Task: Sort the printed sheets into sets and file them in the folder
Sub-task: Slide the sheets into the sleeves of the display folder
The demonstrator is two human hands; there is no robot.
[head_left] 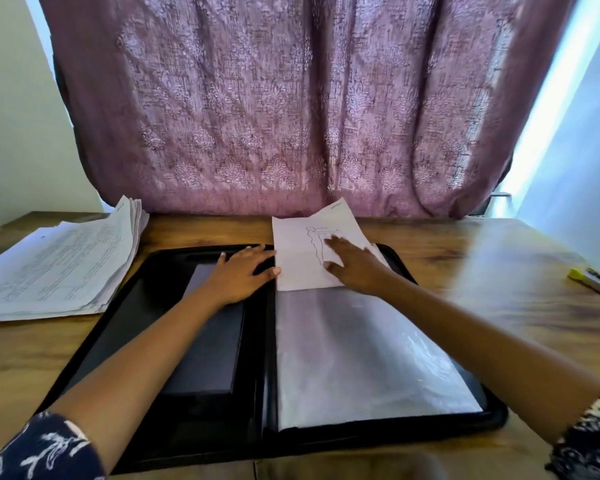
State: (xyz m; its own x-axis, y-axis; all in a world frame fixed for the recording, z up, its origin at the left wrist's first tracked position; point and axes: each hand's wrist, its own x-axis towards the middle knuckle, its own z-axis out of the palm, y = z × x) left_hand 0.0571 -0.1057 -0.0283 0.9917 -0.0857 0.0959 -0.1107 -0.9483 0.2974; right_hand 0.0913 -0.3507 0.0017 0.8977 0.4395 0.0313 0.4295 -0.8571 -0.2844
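A black zip folder (201, 441) lies open on the wooden desk in front of me. Its right half holds clear plastic sleeves (368, 355). A printed sheet (298, 261) with an outline drawing of a figure sticks out of the top of the sleeves, partly tucked in. My right hand (354, 265) lies flat on that sheet with its fingers spread. My left hand (243, 271) rests flat on the folder's left inner cover, fingertips at the sheet's left edge. A thick stack of printed sheets (56, 268) sits at the left of the desk.
A mauve patterned curtain (291, 105) hangs right behind the desk's far edge. A yellow-edged item (593, 282), perhaps a notebook with a pen, lies at the right edge of the desk (482, 265). Bare wood shows right of the folder.
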